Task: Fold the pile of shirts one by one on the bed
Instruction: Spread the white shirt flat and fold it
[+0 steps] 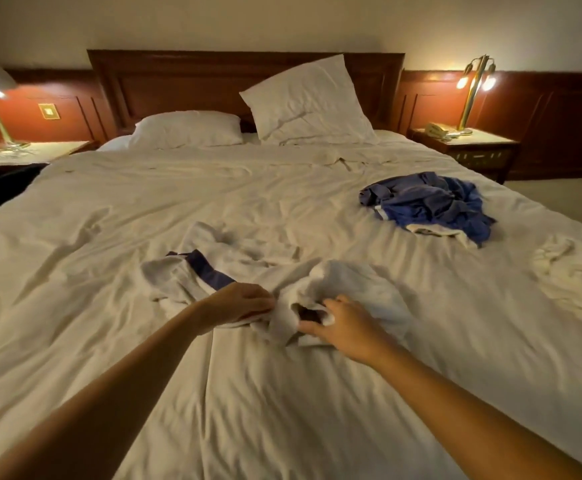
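Rumpled bed (109, 209): left hand (244, 303) and right hand (348, 327), each grip clamped on the bunched shirt (351, 282); white-on-white, they might snag the sheet (282, 403) too.

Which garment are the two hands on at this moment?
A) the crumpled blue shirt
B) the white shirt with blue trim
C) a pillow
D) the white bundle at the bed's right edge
B: the left hand and right hand both grip the white shirt with blue trim, mid-bed; the blue shirt lies apart, untouched.
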